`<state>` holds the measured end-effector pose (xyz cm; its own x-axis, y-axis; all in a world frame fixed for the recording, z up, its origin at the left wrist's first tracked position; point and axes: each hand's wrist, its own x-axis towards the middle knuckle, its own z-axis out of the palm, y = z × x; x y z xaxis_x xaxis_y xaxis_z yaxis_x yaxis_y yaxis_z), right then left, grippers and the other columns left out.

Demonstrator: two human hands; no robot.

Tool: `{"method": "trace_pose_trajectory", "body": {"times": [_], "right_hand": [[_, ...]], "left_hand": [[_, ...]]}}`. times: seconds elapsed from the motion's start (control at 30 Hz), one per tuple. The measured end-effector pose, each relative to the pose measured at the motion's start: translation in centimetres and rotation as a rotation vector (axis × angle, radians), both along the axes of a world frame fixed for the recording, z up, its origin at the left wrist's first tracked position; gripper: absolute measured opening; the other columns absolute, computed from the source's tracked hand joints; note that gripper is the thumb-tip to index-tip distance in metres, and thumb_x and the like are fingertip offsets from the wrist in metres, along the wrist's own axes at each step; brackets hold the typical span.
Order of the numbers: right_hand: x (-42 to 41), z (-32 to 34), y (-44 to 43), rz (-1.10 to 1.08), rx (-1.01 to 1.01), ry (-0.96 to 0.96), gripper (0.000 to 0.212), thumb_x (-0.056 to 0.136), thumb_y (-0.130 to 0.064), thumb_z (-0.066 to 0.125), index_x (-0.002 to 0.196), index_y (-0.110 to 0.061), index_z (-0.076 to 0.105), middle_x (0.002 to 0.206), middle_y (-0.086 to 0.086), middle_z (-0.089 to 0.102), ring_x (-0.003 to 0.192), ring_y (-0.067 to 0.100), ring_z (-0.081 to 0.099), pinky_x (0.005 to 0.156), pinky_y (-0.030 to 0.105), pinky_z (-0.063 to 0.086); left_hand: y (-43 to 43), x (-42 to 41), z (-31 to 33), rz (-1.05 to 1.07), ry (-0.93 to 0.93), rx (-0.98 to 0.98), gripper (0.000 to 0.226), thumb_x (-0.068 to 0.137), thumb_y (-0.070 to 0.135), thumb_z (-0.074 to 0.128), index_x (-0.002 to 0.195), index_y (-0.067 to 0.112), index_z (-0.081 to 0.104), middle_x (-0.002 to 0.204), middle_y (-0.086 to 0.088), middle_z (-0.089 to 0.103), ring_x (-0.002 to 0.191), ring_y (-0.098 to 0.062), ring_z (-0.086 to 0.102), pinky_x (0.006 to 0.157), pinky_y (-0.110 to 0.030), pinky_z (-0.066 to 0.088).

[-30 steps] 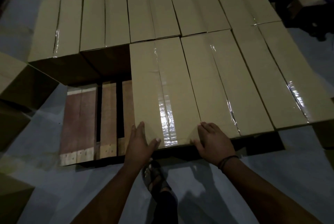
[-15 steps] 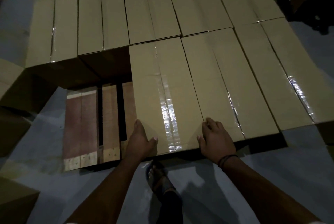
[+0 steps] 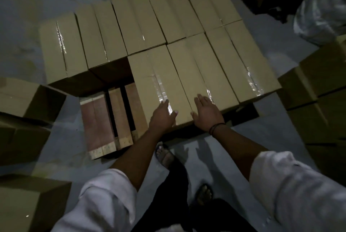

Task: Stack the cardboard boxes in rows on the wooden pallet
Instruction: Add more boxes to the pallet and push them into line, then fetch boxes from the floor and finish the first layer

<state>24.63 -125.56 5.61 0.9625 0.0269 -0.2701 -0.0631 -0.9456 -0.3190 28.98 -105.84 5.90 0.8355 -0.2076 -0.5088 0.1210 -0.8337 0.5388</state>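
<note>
Several taped cardboard boxes stand in two rows on the wooden pallet (image 3: 99, 119), whose bare slats show at the front left. The nearest front-row box (image 3: 157, 83) lies under both hands. My left hand (image 3: 162, 116) rests flat on its near left corner with straight fingers. My right hand (image 3: 206, 112) lies flat on its near right edge, partly on the neighbouring box (image 3: 202, 74). Neither hand grips anything.
Loose cardboard boxes stand on the floor at the left (image 3: 28, 98), the lower left (image 3: 31, 201) and the right (image 3: 318, 85). A pale plastic bundle (image 3: 324, 6) and dark clutter lie at the far right. My sandalled feet (image 3: 165, 155) are on the grey floor by the pallet.
The view has pulled back and tilted, so my sleeves and feet now show. Both hands have flattened onto the box's top near edge and come closer together.
</note>
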Motion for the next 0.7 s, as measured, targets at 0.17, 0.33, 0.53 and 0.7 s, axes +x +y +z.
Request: {"method": "trace_pose_trajectory", "body": {"times": [0.17,0.33,0.53,0.7], "right_hand": [[-5.0,7.2,-2.5,-0.074,0.019,-0.063,0.064,0.100,-0.036,0.053,0.153,-0.006,0.034,0.163,0.013,0.028,0.148,0.031,0.027,0.114,0.046,0.033],[-10.6,12.5,-5.5,-0.133,0.043,-0.113,0.062,0.097,-0.035,0.056,0.148,-0.003,0.043,0.152,0.018,0.044,0.140,0.034,0.040,0.106,0.053,0.043],[-15.2,17.8,-8.5,-0.273,0.049,-0.218,0.059,0.097,-0.033,0.058,0.147,-0.004,0.045,0.148,0.016,0.049,0.136,0.031,0.044,0.107,0.047,0.042],[-16.3,20.9,-10.3,-0.363,0.019,-0.288,0.058,0.099,-0.037,0.055,0.148,-0.008,0.044,0.149,0.011,0.049,0.137,0.028,0.042,0.106,0.043,0.040]], "left_hand": [[-2.9,-4.9,7.9,-0.089,-0.092,-0.117,0.063,0.103,0.040,0.057,0.157,0.013,0.038,0.156,-0.009,0.047,0.143,-0.025,0.044,0.111,-0.031,0.035],[-5.3,-9.3,13.5,-0.099,-0.173,-0.208,0.053,0.099,0.045,0.061,0.144,0.018,0.056,0.133,-0.006,0.067,0.125,-0.020,0.061,0.102,-0.033,0.048],[-8.7,-11.7,18.6,-0.166,-0.265,-0.268,0.048,0.097,0.051,0.061,0.136,0.024,0.063,0.124,0.004,0.071,0.115,-0.012,0.065,0.095,-0.032,0.053],[-12.7,-11.2,21.8,-0.272,-0.315,-0.290,0.046,0.096,0.053,0.061,0.133,0.027,0.065,0.123,0.008,0.071,0.114,-0.010,0.064,0.091,-0.028,0.050]]}}
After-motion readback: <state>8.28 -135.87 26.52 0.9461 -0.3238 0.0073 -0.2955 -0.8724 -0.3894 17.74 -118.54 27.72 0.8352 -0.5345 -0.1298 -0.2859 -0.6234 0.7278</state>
